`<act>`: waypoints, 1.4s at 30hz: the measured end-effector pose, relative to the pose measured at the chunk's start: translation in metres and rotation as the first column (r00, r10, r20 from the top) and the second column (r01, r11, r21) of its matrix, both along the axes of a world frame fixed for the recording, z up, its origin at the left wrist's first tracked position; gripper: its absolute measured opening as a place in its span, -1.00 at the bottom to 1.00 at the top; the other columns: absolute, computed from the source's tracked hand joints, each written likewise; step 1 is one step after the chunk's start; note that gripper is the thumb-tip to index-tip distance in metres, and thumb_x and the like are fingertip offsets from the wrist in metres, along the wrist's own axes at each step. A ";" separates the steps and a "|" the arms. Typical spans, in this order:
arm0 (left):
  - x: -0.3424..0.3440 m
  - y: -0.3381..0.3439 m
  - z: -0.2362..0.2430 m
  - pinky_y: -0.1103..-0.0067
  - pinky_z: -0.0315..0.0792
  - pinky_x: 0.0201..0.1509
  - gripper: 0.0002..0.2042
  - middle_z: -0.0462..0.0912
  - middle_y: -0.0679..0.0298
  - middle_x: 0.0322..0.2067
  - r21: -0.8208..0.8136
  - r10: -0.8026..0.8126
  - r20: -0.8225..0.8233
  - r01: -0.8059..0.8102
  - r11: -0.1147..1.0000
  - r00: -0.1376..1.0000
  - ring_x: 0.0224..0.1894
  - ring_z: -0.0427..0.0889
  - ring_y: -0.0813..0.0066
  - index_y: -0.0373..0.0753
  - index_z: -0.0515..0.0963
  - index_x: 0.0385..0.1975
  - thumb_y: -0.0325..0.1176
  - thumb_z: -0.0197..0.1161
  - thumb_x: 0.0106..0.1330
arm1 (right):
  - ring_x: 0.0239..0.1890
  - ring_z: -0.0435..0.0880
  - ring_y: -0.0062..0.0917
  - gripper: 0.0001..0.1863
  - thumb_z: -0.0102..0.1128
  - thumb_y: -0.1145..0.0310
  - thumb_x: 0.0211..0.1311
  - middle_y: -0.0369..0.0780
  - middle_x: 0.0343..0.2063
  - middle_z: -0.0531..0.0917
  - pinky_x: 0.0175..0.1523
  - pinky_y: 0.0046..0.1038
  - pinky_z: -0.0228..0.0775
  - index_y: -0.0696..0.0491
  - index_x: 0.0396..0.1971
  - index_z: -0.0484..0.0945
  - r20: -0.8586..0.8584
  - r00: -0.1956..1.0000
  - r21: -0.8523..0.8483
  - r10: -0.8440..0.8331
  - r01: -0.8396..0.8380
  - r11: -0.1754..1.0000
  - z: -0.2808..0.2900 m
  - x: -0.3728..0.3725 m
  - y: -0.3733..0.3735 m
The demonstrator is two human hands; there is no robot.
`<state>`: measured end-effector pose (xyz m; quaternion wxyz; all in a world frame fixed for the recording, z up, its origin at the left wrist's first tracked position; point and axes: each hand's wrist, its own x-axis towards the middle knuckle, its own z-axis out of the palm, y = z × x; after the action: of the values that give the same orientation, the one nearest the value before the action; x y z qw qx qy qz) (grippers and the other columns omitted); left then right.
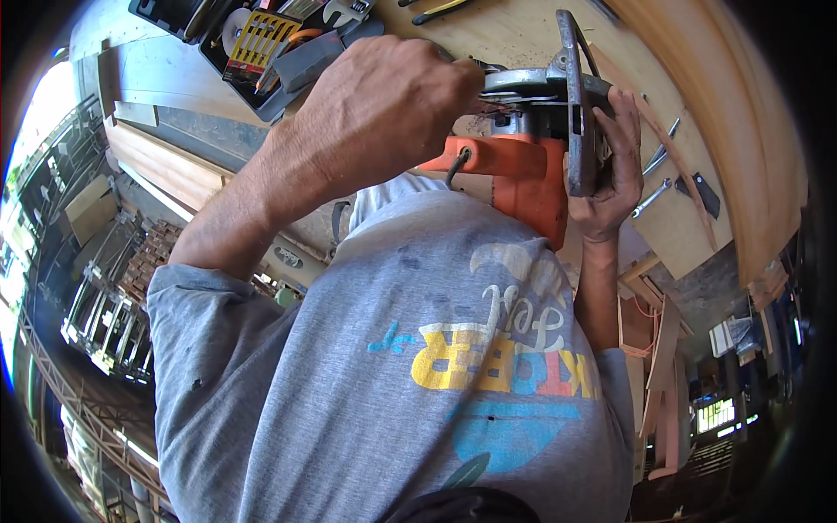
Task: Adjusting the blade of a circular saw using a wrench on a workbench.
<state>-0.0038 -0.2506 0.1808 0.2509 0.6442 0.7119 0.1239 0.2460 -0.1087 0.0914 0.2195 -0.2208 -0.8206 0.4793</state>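
Note:
An orange-red circular saw (534, 187) rests at the front of the workbench, close to my chest, with its flat metal base plate (575, 105) standing on edge. My right hand (617, 161) grips that plate from its right side, fingers wrapped round it. My left hand (392, 96) is closed in a fist beside the saw's metal guard (527, 81); whatever lies inside it is hidden. A dark power cord (456, 166) leaves the saw's orange handle.
An open black toolbox (255, 103) at the far left holds a yellow tool set (261, 39) and an adjustable wrench (347, 10). Yellow-and-black pliers (438, 11) lie at the back. On the right are a combination wrench (651, 199), a thin wood strip (680, 166) and a dark flat piece (706, 197).

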 end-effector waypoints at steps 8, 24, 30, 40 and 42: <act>-0.004 0.023 0.007 0.52 0.58 -0.43 -0.91 0.74 0.17 -0.51 -0.050 -0.117 -0.091 0.113 0.992 0.989 -0.57 0.69 0.40 -0.29 0.72 -0.48 -0.49 0.32 0.24 | 0.48 0.30 -0.16 -0.32 0.40 0.25 -0.01 -0.11 0.36 0.47 0.56 -0.09 0.09 0.05 0.22 0.55 -0.002 1.000 0.062 0.002 -0.002 0.998 0.003 -0.005 -0.001; -0.005 0.020 -0.020 0.53 0.52 -0.42 -0.77 0.77 0.22 -0.40 -0.119 -0.073 -0.217 0.047 0.992 0.973 -0.56 0.64 0.36 -0.23 0.78 -0.27 -0.23 0.26 0.40 | 0.34 0.50 -0.26 -0.42 0.31 0.60 -0.01 -0.16 0.23 0.61 0.44 -0.30 0.29 0.12 0.13 0.61 -0.146 0.989 0.182 -0.003 0.030 0.983 -0.012 -0.007 0.009; -0.011 -0.032 -0.060 0.43 0.51 -0.42 -0.77 0.75 0.18 -0.41 -0.093 0.108 -0.172 -0.126 0.988 0.979 -0.56 0.64 0.27 -0.16 0.77 -0.23 -0.22 0.20 0.43 | 0.08 0.72 -0.32 -0.54 0.31 0.60 -0.02 -0.16 0.05 0.74 0.23 -0.41 0.51 0.17 0.00 0.70 -0.034 0.992 0.166 0.123 -0.115 0.979 -0.017 -0.049 0.022; -0.006 -0.107 -0.123 0.32 0.38 -0.49 -0.78 0.63 0.08 -0.57 -0.104 0.475 0.169 -0.464 0.880 0.864 -0.65 0.49 0.12 -0.30 0.66 -0.42 -0.28 0.24 0.39 | -0.05 0.77 -0.31 -0.54 0.31 0.58 -0.04 -0.13 -0.01 0.77 0.06 -0.47 0.58 0.21 -0.02 0.70 0.249 0.879 0.158 0.406 -0.451 0.879 -0.030 -0.129 0.012; -0.021 -0.108 -0.119 0.32 0.37 -0.49 -0.78 0.62 0.09 -0.58 -0.085 0.493 0.199 -0.486 0.870 0.847 -0.65 0.48 0.13 -0.30 0.65 -0.42 -0.28 0.26 0.38 | -0.06 0.77 -0.31 -0.54 0.32 0.58 -0.05 -0.13 -0.02 0.77 0.05 -0.47 0.58 0.21 -0.03 0.70 0.245 0.876 0.175 0.416 -0.462 0.869 -0.023 -0.142 0.012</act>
<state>-0.0248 -0.3584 0.0622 0.2961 0.4203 0.8231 0.2413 0.1041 -0.0966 0.0681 0.0448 -0.0477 -0.9165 0.3945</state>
